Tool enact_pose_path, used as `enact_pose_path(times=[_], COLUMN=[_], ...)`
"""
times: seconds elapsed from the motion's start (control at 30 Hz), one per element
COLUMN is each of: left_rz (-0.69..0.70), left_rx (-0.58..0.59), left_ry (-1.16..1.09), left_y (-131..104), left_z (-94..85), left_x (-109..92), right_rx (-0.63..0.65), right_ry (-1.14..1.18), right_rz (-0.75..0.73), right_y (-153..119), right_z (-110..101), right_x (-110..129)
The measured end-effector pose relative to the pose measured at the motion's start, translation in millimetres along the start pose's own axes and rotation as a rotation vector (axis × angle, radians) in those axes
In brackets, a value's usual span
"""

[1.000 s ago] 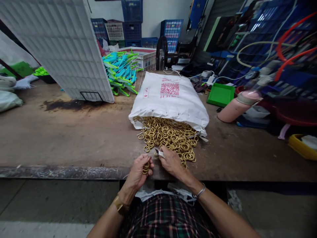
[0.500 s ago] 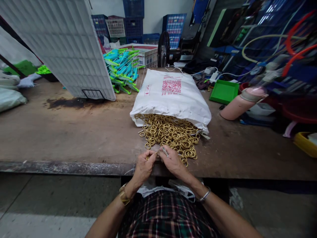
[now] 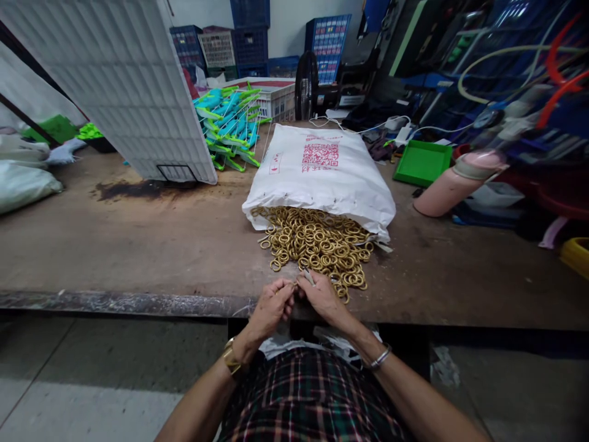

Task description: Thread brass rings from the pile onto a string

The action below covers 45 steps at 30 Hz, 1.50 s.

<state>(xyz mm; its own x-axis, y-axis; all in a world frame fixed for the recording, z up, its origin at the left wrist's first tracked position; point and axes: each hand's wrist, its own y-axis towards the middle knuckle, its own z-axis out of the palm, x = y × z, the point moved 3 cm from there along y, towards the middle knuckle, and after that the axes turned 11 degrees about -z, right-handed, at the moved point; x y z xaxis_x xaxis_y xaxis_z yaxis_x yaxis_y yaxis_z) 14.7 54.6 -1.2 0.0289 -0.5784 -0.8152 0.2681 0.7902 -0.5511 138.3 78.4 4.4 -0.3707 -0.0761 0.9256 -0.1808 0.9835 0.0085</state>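
Many gold-coloured rings (image 3: 317, 242) spill from the mouth of a white woven sack (image 3: 285, 169) with red print. Just in front of that pile, at the table's near edge, my two hands meet at the fingertips. My left hand (image 3: 273, 307) is closed in a pinch, and a bit of a gold ring shows at its fingertips. Closed too, my right hand (image 3: 324, 301) grips a small silvery blade-like tool (image 3: 309, 278) that sticks up past the thumb. Its lower part is hidden in the fingers.
On the left of the table (image 3: 115, 245) stands a white ribbed panel (image 3: 151, 110). Behind it are blue and green plastic pieces (image 3: 230, 126). To the right lie a green tray (image 3: 423, 162) and a pink bottle (image 3: 453, 187). A black fan (image 3: 306, 86) stands behind the sack.
My hands stay together at the pile. The left fingers have shifted, and the ring seen low in that hand before is no longer visible there. The view has tilted slightly.
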Motion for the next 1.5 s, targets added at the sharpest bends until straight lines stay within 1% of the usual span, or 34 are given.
enact_pose_path(times=[0.2, 0.3, 0.4, 0.5, 0.6, 0.7, 0.83, 0.93, 1.0, 1.1, 1.2, 1.3, 1.4, 1.5], left_rz=[0.012, 0.008, 0.018, 0.031, 0.045, 0.065, 0.089, 0.084, 0.077, 0.035, -0.029, -0.065, -0.086, -0.113], left_rx=[0.053, 0.071, 0.048, -0.013, -0.060, -0.092, -0.124, -0.087, -0.018, 0.068, 0.074, 0.059, 0.062, 0.111], left_ry=[-0.075, -0.107, -0.107, -0.058, 0.001, 0.040, 0.075, 0.066, 0.012, -0.188, -0.394, -0.503, -0.593, -0.669], left_y=[-3, -4, -5, -5, -7, -8, -12, -20, -26, -32, -30, -28, -28, -30], left_z=[7.0, 10.5, 13.4, 15.4, 17.5, 19.1, 19.3, 20.2, 21.7, 21.9, 16.4, 6.5, -4.2, -11.4], left_x=[1, 1, 1, -1, -4, -6, -6, -5, -4, -2, 3, 8, 12, 14], right_rx=[0.000, -0.031, -0.012, 0.075, 0.160, 0.221, 0.248, 0.236, 0.212, 0.178, 0.141, 0.122, 0.143, 0.164], right_ry=[0.026, -0.037, -0.217, -0.466, -0.631, -0.724, -0.832, -0.888, -0.913, -0.902, -0.861, -0.884, -0.951, -0.999], right_rz=[-0.061, -0.087, -0.152, -0.229, -0.263, -0.250, -0.152, -0.094, -0.067, -0.090, -0.169, -0.210, -0.190, -0.155], right_y=[-3, -7, -13, -20, -25, -26, -26, -25, -25, -24, -19, -7, 7, 17], right_z=[-4, -9, -12, -13, -11, -9, -9, -13, -16, -18, -12, -3, 7, 13], right_x=[-8, -9, -7, -6, -5, -4, -1, -2, -4, -5, 0, 7, 11, 13])
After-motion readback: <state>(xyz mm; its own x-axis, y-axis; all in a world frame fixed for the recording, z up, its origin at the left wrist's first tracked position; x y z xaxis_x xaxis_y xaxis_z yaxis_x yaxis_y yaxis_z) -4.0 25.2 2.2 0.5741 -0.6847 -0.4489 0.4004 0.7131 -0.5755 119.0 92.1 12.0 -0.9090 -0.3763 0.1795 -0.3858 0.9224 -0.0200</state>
